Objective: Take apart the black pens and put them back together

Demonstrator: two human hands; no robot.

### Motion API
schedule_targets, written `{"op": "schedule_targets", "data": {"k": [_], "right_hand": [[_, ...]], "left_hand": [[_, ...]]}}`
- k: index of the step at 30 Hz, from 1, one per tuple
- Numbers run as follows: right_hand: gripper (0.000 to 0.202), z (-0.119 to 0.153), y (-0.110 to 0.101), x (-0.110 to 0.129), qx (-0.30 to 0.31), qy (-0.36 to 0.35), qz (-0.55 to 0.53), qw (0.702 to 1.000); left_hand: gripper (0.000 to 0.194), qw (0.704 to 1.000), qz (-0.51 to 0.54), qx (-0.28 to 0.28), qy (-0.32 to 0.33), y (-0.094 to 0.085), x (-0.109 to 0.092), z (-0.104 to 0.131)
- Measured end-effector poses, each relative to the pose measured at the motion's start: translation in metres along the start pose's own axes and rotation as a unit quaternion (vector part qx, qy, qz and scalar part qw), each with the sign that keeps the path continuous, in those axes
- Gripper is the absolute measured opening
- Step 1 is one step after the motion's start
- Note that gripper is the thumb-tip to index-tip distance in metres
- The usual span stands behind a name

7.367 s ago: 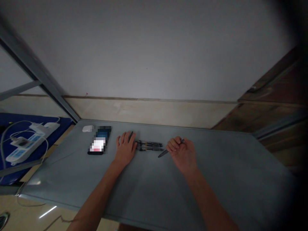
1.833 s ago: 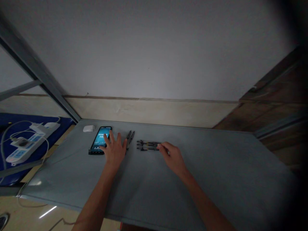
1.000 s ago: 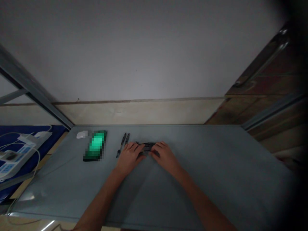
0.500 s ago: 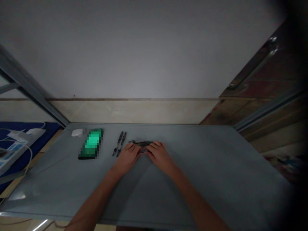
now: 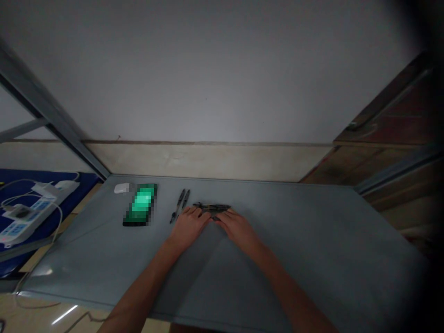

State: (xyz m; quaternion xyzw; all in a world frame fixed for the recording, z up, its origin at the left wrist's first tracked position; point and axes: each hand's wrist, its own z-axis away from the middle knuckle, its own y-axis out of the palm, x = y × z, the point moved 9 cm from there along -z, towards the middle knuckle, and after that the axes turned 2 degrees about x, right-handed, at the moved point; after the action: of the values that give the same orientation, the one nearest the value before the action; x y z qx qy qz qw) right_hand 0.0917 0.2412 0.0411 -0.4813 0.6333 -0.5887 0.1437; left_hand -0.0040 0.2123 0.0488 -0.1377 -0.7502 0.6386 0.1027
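Observation:
My left hand [image 5: 189, 226] and my right hand [image 5: 239, 227] are close together over the table, fingers curled and closed. Between their fingertips shows a short stretch of a dark pen [image 5: 215, 218]; the fingers cover the rest of it. Just beyond the fingertips several black pens [image 5: 211, 206] lie sideways in a group on the tabletop. Two more black pens lie slanted side by side to the left, one a full-length pen [image 5: 177, 206], the other pen [image 5: 186, 198] partly covered by my left hand.
A phone [image 5: 140, 205] with a green, pixelated screen lies left on the grey table [image 5: 312, 259], beside a small white case [image 5: 121, 188]. Farther left, a white power strip [image 5: 38, 212] with cables rests on a blue surface. Metal posts and a wall bound the table.
The view has shifted, so the table's things appear slightly farther right. My left hand now covers more of the near end of one slanted pen. Both hands stay together at the pen group.

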Motion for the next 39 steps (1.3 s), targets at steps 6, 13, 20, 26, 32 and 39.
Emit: {"op": "schedule_targets", "data": {"k": [6, 13, 20, 26, 32, 39], "right_hand": [[0.015, 0.001, -0.007, 0.010, -0.011, -0.049, 0.058, 0.997], [0.018, 0.003, -0.020, 0.018, -0.069, -0.065, 0.077, 0.993], [0.030, 0.002, -0.014, -0.015, -0.032, 0.099, -0.111, 0.988], [0.012, -0.001, -0.025, -0.013, -0.065, 0.102, -0.246, 0.962], [0.016, -0.001, -0.025, -0.014, -0.051, 0.112, -0.275, 0.954], [0.025, 0.002, -0.020, -0.025, -0.019, 0.151, -0.273, 0.950]], "left_hand": [[0.033, 0.996, 0.072, 0.034, -0.030, 0.003, 0.007, 0.002], [0.036, 0.992, 0.123, 0.027, -0.031, 0.007, 0.009, 0.000], [0.035, 0.995, 0.094, 0.026, -0.025, 0.003, 0.003, -0.001], [0.036, 0.988, 0.134, 0.058, -0.050, 0.004, 0.005, 0.002], [0.033, 0.990, 0.124, 0.048, -0.036, 0.004, 0.003, 0.000], [0.032, 0.991, 0.113, 0.066, -0.026, 0.013, -0.007, 0.001]]}}
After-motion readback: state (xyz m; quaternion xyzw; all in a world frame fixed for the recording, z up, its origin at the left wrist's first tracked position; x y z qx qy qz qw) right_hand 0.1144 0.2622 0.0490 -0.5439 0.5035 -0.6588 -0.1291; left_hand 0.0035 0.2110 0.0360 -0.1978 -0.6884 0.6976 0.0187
